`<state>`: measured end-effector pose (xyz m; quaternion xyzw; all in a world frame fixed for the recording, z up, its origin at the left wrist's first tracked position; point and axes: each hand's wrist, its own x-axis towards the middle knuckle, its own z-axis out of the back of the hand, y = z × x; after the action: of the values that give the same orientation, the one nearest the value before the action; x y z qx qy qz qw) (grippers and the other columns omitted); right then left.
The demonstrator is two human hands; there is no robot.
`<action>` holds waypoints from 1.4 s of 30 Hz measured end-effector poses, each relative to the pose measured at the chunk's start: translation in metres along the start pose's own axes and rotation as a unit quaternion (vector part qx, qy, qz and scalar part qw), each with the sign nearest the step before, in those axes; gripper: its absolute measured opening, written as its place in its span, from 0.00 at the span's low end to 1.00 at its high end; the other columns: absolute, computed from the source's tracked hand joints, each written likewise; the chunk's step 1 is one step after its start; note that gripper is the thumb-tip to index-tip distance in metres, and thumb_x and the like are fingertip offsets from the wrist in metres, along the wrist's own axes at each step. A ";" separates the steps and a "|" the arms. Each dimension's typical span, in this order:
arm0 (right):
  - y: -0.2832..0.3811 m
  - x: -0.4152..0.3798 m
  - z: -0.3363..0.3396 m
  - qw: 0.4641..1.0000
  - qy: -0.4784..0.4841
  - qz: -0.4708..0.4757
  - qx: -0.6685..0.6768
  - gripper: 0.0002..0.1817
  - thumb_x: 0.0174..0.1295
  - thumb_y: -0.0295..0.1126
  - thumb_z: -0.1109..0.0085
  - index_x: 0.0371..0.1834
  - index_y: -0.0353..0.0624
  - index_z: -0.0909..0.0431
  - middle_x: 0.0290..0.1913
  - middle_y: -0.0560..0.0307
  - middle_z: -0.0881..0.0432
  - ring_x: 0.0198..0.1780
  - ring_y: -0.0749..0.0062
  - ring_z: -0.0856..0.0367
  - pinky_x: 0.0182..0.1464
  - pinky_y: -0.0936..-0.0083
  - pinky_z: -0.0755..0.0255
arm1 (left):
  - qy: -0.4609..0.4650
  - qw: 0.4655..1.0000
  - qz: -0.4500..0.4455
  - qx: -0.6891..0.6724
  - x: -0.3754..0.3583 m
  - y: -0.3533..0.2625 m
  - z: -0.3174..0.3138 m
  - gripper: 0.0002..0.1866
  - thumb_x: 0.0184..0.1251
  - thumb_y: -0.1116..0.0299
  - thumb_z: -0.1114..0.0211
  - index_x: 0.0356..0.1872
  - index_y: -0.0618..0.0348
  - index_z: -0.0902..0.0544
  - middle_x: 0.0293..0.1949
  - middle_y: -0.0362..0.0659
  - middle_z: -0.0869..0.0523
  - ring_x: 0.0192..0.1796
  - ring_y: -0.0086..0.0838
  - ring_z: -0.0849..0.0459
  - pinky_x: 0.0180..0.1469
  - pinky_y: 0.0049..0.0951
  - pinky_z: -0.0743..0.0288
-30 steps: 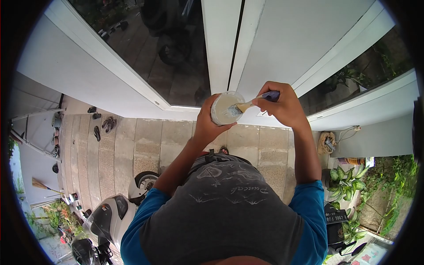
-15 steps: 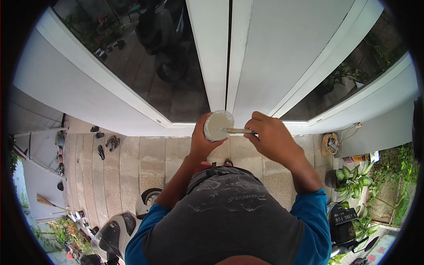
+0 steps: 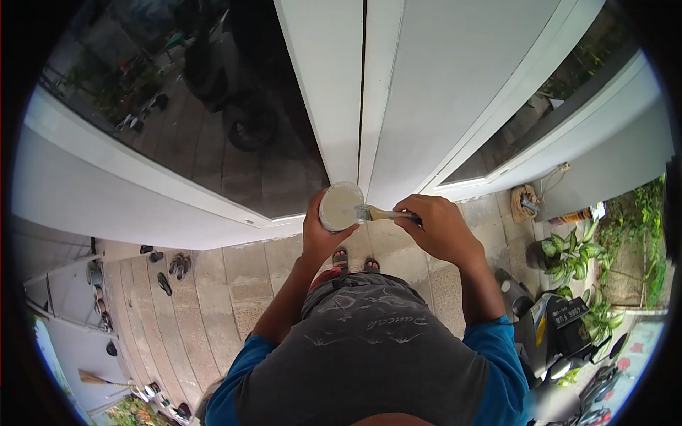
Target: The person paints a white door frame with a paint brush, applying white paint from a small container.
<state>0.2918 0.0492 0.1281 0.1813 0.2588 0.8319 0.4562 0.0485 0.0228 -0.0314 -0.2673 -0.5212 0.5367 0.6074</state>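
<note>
My left hand is wrapped round a tub of off-white paint, its round opening facing up toward me. In my right hand is a paintbrush, gripped by its wooden handle. The brush's bristles lie over the tub's right rim, with pale paint on them. Both hands are in front of my chest, close to a white door frame with a dark vertical gap beside it.
Dark glass panes flank the white panels. Pairs of sandals lie on the tiled floor at left. At right are a sack, a potted plant and a parked motorbike. A broom is at lower left.
The brush has drawn back from inside the tub to its right rim, so more bristles show. The tub has shifted slightly left, and my view has turned, showing both feet.
</note>
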 end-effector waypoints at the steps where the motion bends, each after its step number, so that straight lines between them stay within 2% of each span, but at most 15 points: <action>1: -0.003 0.000 -0.006 1.000 -0.019 -0.009 0.007 0.09 0.62 0.30 0.37 0.42 0.37 0.18 0.32 0.53 0.16 0.33 0.65 0.17 0.37 0.71 0.26 | 0.009 1.000 -0.006 -0.004 0.006 0.004 0.002 0.50 0.39 0.68 0.14 0.66 0.60 0.34 0.59 0.51 0.22 0.60 0.40 0.20 0.61 0.37 0.25; 2: -0.008 0.002 -0.010 1.000 -0.020 -0.019 0.008 0.09 0.62 0.30 0.37 0.42 0.37 0.18 0.32 0.53 0.16 0.33 0.65 0.17 0.37 0.71 0.26 | 0.018 1.000 -0.005 -0.008 0.012 0.006 0.003 0.50 0.39 0.68 0.14 0.66 0.60 0.34 0.59 0.51 0.22 0.60 0.40 0.20 0.61 0.37 0.25; 4: -0.017 0.004 -0.020 0.969 0.019 -0.141 0.203 0.10 0.65 0.30 0.38 0.44 0.34 0.18 0.30 0.58 0.18 0.32 0.77 0.22 0.36 0.77 0.29 | 0.011 1.000 -0.013 -0.005 0.019 0.009 0.007 0.50 0.37 0.68 0.13 0.65 0.62 0.33 0.57 0.50 0.22 0.59 0.37 0.21 0.61 0.36 0.26; 5: -0.024 0.002 -0.029 0.968 0.015 -0.148 0.203 0.10 0.65 0.30 0.38 0.44 0.34 0.18 0.30 0.58 0.18 0.32 0.77 0.22 0.36 0.77 0.29 | 0.018 1.000 -0.013 -0.009 0.021 0.012 0.008 0.50 0.37 0.68 0.13 0.65 0.62 0.33 0.57 0.50 0.22 0.59 0.37 0.21 0.61 0.36 0.26; 7: -0.034 0.001 -0.045 0.930 -0.021 -0.153 0.333 0.10 0.67 0.30 0.39 0.44 0.33 0.19 0.30 0.64 0.21 0.33 0.83 0.27 0.37 0.82 0.32 | 0.045 0.998 -0.009 -0.031 0.030 0.019 0.009 0.50 0.37 0.68 0.13 0.65 0.62 0.34 0.57 0.49 0.22 0.59 0.37 0.20 0.60 0.35 0.26; 10: -0.028 -0.001 -0.055 0.917 -0.060 -0.185 0.348 0.11 0.67 0.30 0.41 0.44 0.33 0.18 0.30 0.63 0.21 0.33 0.82 0.27 0.37 0.80 0.32 | 0.052 0.997 -0.055 -0.033 0.038 0.022 0.010 0.49 0.40 0.69 0.14 0.66 0.62 0.34 0.56 0.51 0.20 0.58 0.38 0.19 0.59 0.36 0.24; 17: -0.033 -0.007 -0.072 0.893 -0.098 -0.215 0.384 0.10 0.69 0.32 0.41 0.44 0.35 0.18 0.31 0.63 0.20 0.33 0.83 0.27 0.36 0.83 0.34 | 0.083 0.991 -0.032 -0.100 0.040 0.046 0.001 0.50 0.40 0.69 0.14 0.66 0.63 0.35 0.57 0.50 0.21 0.58 0.36 0.19 0.60 0.35 0.24; 19: -0.042 -0.011 -0.088 0.842 -0.115 -0.211 0.483 0.10 0.71 0.32 0.44 0.48 0.37 0.23 0.31 0.63 0.21 0.32 0.83 0.28 0.35 0.84 0.36 | 0.093 0.991 -0.022 -0.099 0.037 0.050 0.002 0.51 0.39 0.69 0.14 0.67 0.63 0.35 0.57 0.49 0.21 0.59 0.35 0.20 0.60 0.35 0.25; 22: -0.038 -0.010 -0.102 0.827 -0.163 -0.184 0.506 0.09 0.73 0.30 0.48 0.52 0.38 0.29 0.32 0.61 0.21 0.31 0.83 0.29 0.35 0.84 0.35 | 0.102 0.988 -0.013 -0.111 0.034 0.056 0.003 0.51 0.39 0.70 0.14 0.67 0.63 0.36 0.57 0.49 0.21 0.59 0.35 0.20 0.60 0.34 0.25; 23: -0.041 -0.008 -0.111 0.825 -0.165 -0.185 0.509 0.09 0.73 0.30 0.48 0.52 0.38 0.29 0.32 0.61 0.21 0.31 0.83 0.29 0.35 0.84 0.35 | 0.105 0.988 -0.013 -0.108 0.034 0.055 0.004 0.51 0.39 0.70 0.14 0.67 0.63 0.36 0.57 0.49 0.21 0.59 0.35 0.20 0.60 0.34 0.25; 26: -0.053 0.004 -0.139 0.878 -0.301 -0.121 0.353 0.12 0.71 0.24 0.49 0.55 0.37 0.33 0.34 0.55 0.21 0.30 0.79 0.28 0.33 0.80 0.34 | 0.113 0.989 -0.008 -0.098 0.036 0.050 0.011 0.52 0.40 0.74 0.15 0.68 0.63 0.39 0.59 0.50 0.23 0.60 0.35 0.21 0.62 0.36 0.26; 27: -0.053 0.007 -0.139 0.876 -0.303 -0.121 0.355 0.12 0.71 0.24 0.49 0.55 0.37 0.33 0.34 0.55 0.21 0.30 0.79 0.28 0.33 0.80 0.34 | 0.110 0.989 0.001 -0.102 0.038 0.049 0.013 0.52 0.40 0.74 0.15 0.68 0.63 0.39 0.59 0.50 0.23 0.61 0.36 0.21 0.62 0.36 0.26; 29: -0.048 0.014 -0.134 0.905 -0.320 -0.142 0.243 0.14 0.70 0.23 0.48 0.57 0.36 0.34 0.33 0.49 0.21 0.29 0.74 0.26 0.32 0.75 0.32 | 0.107 0.989 0.011 -0.101 0.040 0.048 0.014 0.51 0.40 0.74 0.16 0.68 0.63 0.39 0.60 0.50 0.23 0.61 0.36 0.22 0.63 0.36 0.27; 32: -0.040 0.029 -0.125 0.900 -0.353 -0.136 0.217 0.15 0.70 0.23 0.48 0.58 0.36 0.33 0.33 0.45 0.22 0.28 0.68 0.25 0.32 0.72 0.31 | 0.100 0.992 0.002 -0.073 0.041 0.046 0.015 0.51 0.39 0.74 0.15 0.67 0.64 0.38 0.60 0.50 0.24 0.61 0.36 0.22 0.63 0.37 0.27; 42: -0.043 0.058 -0.121 0.899 -0.374 -0.142 0.178 0.14 0.68 0.23 0.46 0.55 0.38 0.31 0.32 0.43 0.20 0.28 0.54 0.19 0.32 0.66 0.27 | 0.107 0.991 0.013 -0.077 0.041 0.042 0.015 0.51 0.40 0.73 0.16 0.67 0.64 0.39 0.60 0.50 0.24 0.62 0.36 0.22 0.64 0.37 0.28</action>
<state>0.2251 0.0861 0.0091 0.5184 0.2361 0.5693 0.5928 0.0144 0.0695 -0.0492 -0.3760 -0.4899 0.4712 0.6297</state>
